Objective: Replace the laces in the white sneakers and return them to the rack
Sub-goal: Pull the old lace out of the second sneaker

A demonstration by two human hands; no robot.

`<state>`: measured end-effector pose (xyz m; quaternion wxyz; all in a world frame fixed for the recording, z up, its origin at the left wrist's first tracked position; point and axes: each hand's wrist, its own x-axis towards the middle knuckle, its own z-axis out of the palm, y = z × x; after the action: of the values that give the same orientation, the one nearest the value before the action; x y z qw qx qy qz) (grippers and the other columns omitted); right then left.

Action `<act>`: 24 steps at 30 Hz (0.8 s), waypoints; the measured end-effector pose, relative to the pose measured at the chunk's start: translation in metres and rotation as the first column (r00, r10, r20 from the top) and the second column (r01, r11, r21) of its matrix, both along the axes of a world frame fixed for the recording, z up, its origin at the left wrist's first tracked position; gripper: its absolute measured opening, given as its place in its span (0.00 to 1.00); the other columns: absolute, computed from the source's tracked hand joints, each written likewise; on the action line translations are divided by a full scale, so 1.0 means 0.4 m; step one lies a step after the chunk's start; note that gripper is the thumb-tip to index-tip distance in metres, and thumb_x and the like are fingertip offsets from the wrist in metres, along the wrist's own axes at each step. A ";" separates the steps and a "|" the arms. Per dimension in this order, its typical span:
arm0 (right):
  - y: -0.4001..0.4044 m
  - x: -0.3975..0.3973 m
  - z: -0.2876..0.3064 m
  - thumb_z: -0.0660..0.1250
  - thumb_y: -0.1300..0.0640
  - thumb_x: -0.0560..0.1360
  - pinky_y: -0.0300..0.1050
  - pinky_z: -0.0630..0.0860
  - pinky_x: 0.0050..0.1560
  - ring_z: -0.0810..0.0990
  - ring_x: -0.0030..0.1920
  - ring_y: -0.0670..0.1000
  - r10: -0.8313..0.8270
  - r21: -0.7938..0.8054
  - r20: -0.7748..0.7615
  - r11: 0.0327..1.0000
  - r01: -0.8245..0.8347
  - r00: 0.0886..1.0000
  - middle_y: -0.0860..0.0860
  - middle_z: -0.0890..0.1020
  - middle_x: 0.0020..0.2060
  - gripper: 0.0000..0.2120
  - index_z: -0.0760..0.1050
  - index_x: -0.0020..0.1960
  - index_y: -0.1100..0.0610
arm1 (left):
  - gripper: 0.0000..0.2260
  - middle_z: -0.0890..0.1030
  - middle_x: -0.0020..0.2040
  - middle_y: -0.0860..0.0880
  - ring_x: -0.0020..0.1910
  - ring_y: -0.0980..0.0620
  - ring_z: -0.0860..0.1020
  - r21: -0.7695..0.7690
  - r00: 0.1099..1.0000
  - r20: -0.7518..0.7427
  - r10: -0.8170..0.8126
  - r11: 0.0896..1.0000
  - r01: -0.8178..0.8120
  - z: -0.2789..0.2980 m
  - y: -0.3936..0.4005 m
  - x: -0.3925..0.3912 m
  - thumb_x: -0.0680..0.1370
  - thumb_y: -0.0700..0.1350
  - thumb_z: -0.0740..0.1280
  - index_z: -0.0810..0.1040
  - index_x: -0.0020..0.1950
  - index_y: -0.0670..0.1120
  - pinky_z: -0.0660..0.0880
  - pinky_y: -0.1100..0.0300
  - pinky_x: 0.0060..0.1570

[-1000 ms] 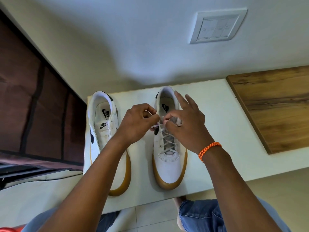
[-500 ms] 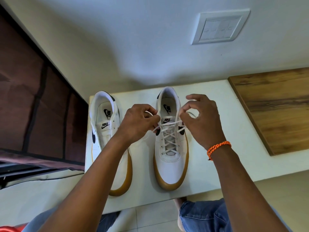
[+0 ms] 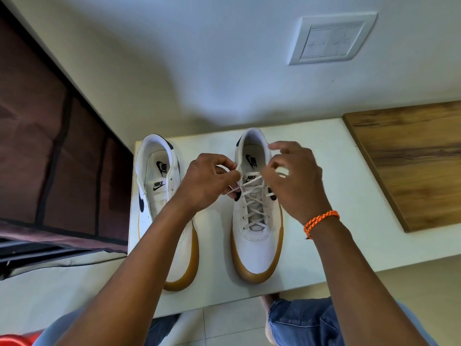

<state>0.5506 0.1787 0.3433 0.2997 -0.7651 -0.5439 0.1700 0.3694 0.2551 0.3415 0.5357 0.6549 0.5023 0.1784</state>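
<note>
With the right sneaker (image 3: 257, 221) on the surface (image 3: 324, 186), heel at 12 o'clock, our left hand (image 3: 207, 181) and right hand (image 3: 294, 181) each pinched a lace (image 3: 252, 182) end, apparently tensioning it; the unlaced sneaker (image 3: 164, 196) sat at 9 o'clock.

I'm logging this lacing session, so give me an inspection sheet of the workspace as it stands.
Surface: white tabletop, both shoes side by side on it.
Job's things: right white gum-soled sneaker laced with a white lace; left white gum-soled sneaker shows no lace.
Clutter: wooden board on the table's right.
Grippers: left hand and right hand each pinch a lace end at the top eyelets.
Cables: nothing seen.
Surroundings: white wall switch plate; dark maroon fabric-covered unit at left; tiled floor below.
</note>
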 end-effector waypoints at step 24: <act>-0.003 -0.032 -0.004 0.75 0.56 0.75 0.54 0.65 0.68 0.66 0.74 0.51 0.083 -0.038 0.100 0.996 -0.080 0.992 0.44 0.76 0.72 0.07 0.86 0.50 0.45 | 0.03 0.88 0.38 0.44 0.36 0.45 0.88 -0.030 1.000 0.001 0.014 0.999 -0.014 -0.001 0.003 0.000 0.80 0.40 0.72 0.84 0.52 0.41 0.84 0.45 0.56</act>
<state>0.5379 0.1776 0.3418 0.2516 -0.7549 -0.5863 0.1521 0.3693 0.2563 0.3411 0.5446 0.6430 0.5093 0.1749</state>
